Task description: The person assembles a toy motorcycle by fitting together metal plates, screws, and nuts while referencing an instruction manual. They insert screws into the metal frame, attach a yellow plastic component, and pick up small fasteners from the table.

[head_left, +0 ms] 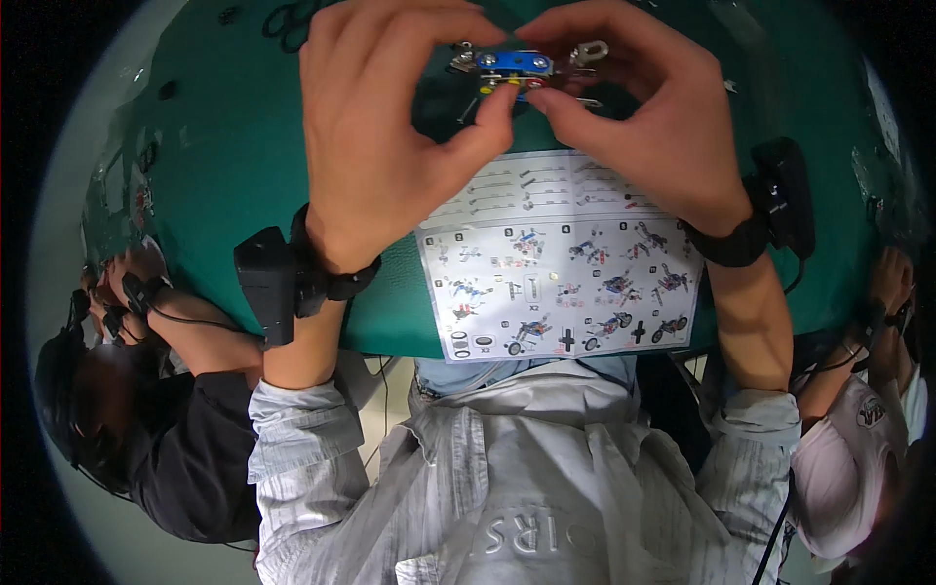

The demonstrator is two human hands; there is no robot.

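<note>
Between my two hands, above the far part of the table, is a small partly built metal model (517, 64) with a blue plate, screws and silver brackets. My left hand (390, 107) grips its left side, thumb below and fingers curled over the top. My right hand (648, 107) pinches the right side the same way, its thumb tip near a red piece. Yellow bits show under the blue plate. Below my hands lies a printed instruction sheet (565, 263) with step drawings of a small motorcycle model.
The green tabletop (234, 175) surrounds the sheet. Black rings (289, 23) lie at the far left, with small dark parts (168, 90) nearby. Clear plastic bags (873, 185) lie by the right edge. People sit close on both sides, the left one in a black sleeve (200, 458).
</note>
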